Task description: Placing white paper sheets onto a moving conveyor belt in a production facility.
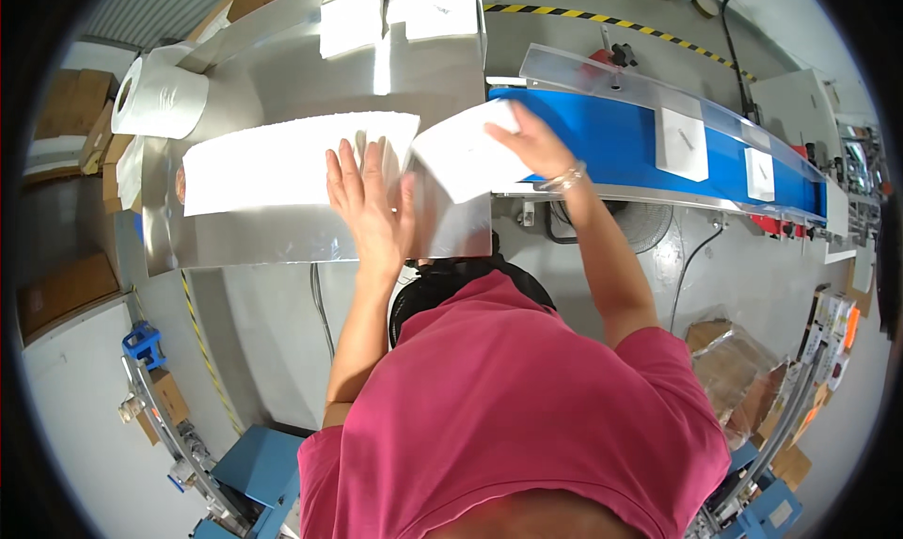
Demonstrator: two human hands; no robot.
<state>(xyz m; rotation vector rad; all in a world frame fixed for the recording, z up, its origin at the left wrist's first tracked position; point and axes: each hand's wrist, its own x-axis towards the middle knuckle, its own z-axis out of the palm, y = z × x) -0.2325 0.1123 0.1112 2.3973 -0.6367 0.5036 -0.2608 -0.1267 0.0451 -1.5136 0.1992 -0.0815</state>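
Observation:
My left hand [369, 205] lies flat with its fingers spread, on the right part of a long white row of sheets [268, 167]. The row rests on a shiny metal table [282, 243]. A flat white square sheet [466, 153], tilted, is pinched at its right edge between the thumb and fingers of my right hand [538, 146]. This sheet spans the gap between the table's right edge and the start of a blue conveyor belt [588, 130]. Two white squares with a small grey mark, a nearer one [679, 149] and a farther one [760, 174], lie on the belt.
A big white roll [174, 102] stands at the table's left. Two white square pieces [352, 23] lie at its back. A clear guard [602, 73] runs along the belt's far side. A floor fan [649, 227] sits below the conveyor; cardboard boxes [75, 106] fill the left.

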